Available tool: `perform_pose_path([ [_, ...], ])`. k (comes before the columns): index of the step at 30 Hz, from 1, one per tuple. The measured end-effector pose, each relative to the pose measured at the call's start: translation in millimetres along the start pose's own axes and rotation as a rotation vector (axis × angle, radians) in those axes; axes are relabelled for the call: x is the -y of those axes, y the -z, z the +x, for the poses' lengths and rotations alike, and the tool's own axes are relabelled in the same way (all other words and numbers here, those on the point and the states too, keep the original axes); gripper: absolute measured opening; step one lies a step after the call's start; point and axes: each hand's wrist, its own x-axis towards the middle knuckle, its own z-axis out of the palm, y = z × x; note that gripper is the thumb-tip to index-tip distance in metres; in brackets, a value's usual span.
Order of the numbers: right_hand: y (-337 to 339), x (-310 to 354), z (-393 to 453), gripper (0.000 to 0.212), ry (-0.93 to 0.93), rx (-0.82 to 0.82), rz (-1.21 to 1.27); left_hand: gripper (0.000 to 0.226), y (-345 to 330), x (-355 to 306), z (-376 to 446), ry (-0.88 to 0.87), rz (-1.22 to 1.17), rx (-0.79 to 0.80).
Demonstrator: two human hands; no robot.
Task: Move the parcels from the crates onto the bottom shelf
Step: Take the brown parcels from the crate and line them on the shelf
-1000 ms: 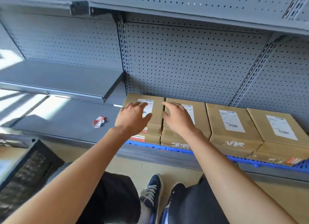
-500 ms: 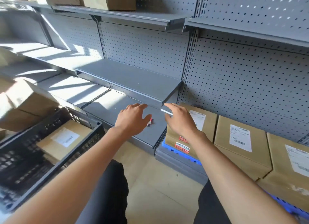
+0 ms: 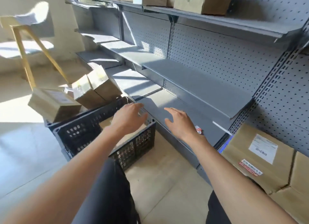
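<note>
Head view, looking down along a grey shelving run: a person in dark trousers is reaching both bare arms forward, nothing in either hand. The left hand [image 3: 128,117] is hovering with relaxed, spread fingers over the near black crate [image 3: 93,136], above what looks like a pale parcel lying inside it, mostly hidden by the hand and wrist. The right hand [image 3: 179,123], just to the right of the crate, is hanging with loose fingers over the bottom shelf [image 3: 168,105], palm down, not touching anything I can make out. Close beside that wrist a small red-and-white sticker scrap [image 3: 199,129] is lying on the shelf. Further right of the crate, a labelled cardboard parcel [image 3: 257,158] is already sitting on the bottom level over a strip of blue, with the edge of another box showing beside it at the frame edge. Behind the crate, three more brown boxes [image 3: 55,103] are leaning at angles in the sun, apparently stacked on a second crate whose rim is only partly showing. Above the crate and to its right, the middle shelf [image 3: 197,83] is catching bands of light. Beyond the crate to the left, a pale chair [image 3: 33,21] with wooden legs is standing by the wall, and more cartons [image 3: 200,1] are lining the top shelf.
</note>
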Motion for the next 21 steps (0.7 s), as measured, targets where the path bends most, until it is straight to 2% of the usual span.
perform_pose_path([
  [4, -39.7, 33.8, 23.1, 0.048, 0.040, 0.085, 0.019, 0.036, 6.0, 61.6, -5.7, 0.094, -0.061, -0.009],
  [9, -95.1, 51.0, 50.0, 0.048, 0.079, 0.198, 0.056, 0.047, -13.2, 120.1, -5.0, 0.240, -0.077, 0.020],
  [21, -216.1, 21.5, 140.0, 0.050, 0.034, 0.423, 0.032, 0.048, -117.5, 215.6, 53.5, 0.404, -0.223, 0.077],
])
